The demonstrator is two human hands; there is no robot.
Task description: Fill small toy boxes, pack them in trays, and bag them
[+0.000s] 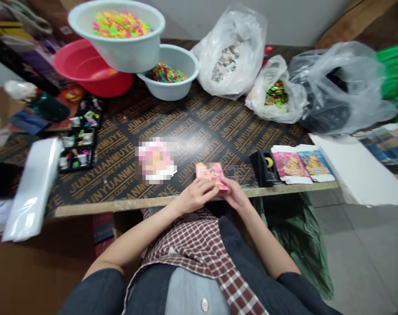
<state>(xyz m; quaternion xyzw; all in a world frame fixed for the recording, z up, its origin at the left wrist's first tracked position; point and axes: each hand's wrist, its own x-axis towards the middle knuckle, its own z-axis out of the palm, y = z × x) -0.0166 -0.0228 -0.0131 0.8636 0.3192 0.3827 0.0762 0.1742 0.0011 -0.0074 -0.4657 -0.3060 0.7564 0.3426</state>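
Observation:
A small pink printed box (209, 170) is between my two hands at the front edge of the dark plywood table (192, 127). My left hand (198, 194) lies over the box's near side with its fingers bent across it. On the box's right end, my right hand (234, 194) grips with fingers partly hidden underneath. To the left rests a pink flat carton (156, 161), partly blurred. On the right, a black tray insert (264, 168) stands beside a pink flat carton (289, 164) and a blue one (314, 162).
Behind are basins of colourful small pieces, a pale one (116, 48) overlapping a red one (90, 81), plus plastic bags (233, 52). Filled black trays (77, 148) and clear sleeves (33, 188) lie left. White sheets (359, 170) overhang the right edge.

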